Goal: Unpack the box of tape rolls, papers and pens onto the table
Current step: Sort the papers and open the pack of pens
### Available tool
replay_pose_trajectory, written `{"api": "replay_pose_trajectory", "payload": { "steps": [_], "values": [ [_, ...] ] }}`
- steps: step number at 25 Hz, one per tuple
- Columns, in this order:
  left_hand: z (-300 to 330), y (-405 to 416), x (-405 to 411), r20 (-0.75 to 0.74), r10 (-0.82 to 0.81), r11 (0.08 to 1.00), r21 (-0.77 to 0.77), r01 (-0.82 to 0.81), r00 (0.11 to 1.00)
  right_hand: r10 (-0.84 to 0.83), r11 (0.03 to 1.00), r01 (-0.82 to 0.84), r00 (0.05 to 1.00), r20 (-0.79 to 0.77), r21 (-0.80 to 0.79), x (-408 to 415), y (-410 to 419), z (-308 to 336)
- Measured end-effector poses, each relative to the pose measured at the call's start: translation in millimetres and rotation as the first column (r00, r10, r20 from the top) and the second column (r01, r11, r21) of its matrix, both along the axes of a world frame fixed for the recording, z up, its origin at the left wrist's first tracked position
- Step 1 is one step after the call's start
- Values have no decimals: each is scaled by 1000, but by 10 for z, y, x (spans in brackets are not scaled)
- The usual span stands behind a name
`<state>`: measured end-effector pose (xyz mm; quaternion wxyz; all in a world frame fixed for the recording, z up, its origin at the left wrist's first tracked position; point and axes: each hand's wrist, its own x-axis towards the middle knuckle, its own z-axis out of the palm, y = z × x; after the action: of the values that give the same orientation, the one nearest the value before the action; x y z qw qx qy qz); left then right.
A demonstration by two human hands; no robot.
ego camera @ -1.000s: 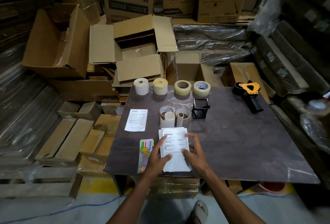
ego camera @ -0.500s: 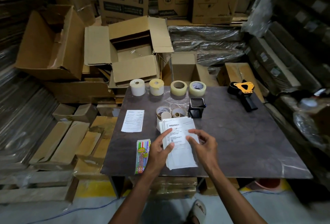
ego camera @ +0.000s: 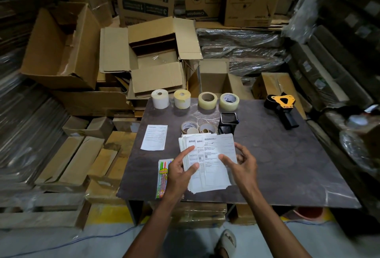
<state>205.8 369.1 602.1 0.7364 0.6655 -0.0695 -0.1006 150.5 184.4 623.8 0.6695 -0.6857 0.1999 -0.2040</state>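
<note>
A fanned stack of printed papers point(ego camera: 209, 165) is held above the dark table point(ego camera: 277, 165). My left hand point(ego camera: 181, 172) grips its left side with thumb on top. My right hand point(ego camera: 239, 163) holds the right side, thumb on the top sheet. A single sheet point(ego camera: 154, 137) lies flat to the left. A packet of coloured pens point(ego camera: 162, 177) lies beside my left hand. Along the far edge stand two label rolls point(ego camera: 160, 98) point(ego camera: 182, 99) and two tape rolls point(ego camera: 207, 100) point(ego camera: 229, 101). More tape rolls point(ego camera: 198, 128) sit just behind the papers.
A black pen holder point(ego camera: 227, 122) stands mid-table. A tape dispenser with an orange top point(ego camera: 282, 106) lies at the far right. An open cardboard box point(ego camera: 156, 60) sits behind the table among other boxes. Wrapped bundles crowd both sides.
The stack lay squared on the table under both hands; now it is lifted and fanned out, with the top sheets slid to the right.
</note>
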Motion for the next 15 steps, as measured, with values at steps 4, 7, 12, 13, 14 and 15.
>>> {"api": "replay_pose_trajectory", "payload": {
  "steps": [4,7,12,13,14,15],
  "values": [
    [-11,19,16,-45,5,999,-31,-7,999,90,996,-90,996,9,-6,-6,-66,-1],
    [-7,21,28,-57,15,999,-35,-17,998,100,995,-100,995,11,-5,-5,-71,-1],
    [8,2,40,-53,10,999,-37,-12,999,104,994,-105,994,-30,-28,23,-49,-27],
    [8,-6,39,-44,9,999,-34,-10,999,112,992,-115,993,-46,-48,26,-31,-35],
    [11,-11,32,-35,7,999,-34,-8,999,120,990,-124,991,-53,-72,24,-5,-32],
    [13,-16,23,-31,6,999,-36,-7,1000,122,986,-127,991,-48,-107,22,21,-36]
  ]
}}
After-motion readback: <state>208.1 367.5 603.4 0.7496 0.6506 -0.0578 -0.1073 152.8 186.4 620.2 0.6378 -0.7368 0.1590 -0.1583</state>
